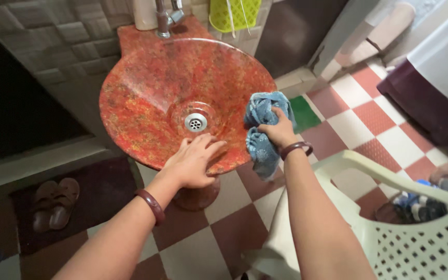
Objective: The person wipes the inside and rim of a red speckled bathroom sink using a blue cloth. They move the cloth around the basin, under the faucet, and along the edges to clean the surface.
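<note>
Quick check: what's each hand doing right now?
Left hand: open, fingers flat on the red basin rim.
Right hand: closed, gripping a blue cloth at the basin's edge.

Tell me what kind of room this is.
Probably a home washroom or wash area: a red stone basin with a drain and tap, and a checkered tile floor. The right hand holds a blue cloth at the basin's rim.

Home washroom: basin, tap, tiled floor
</note>
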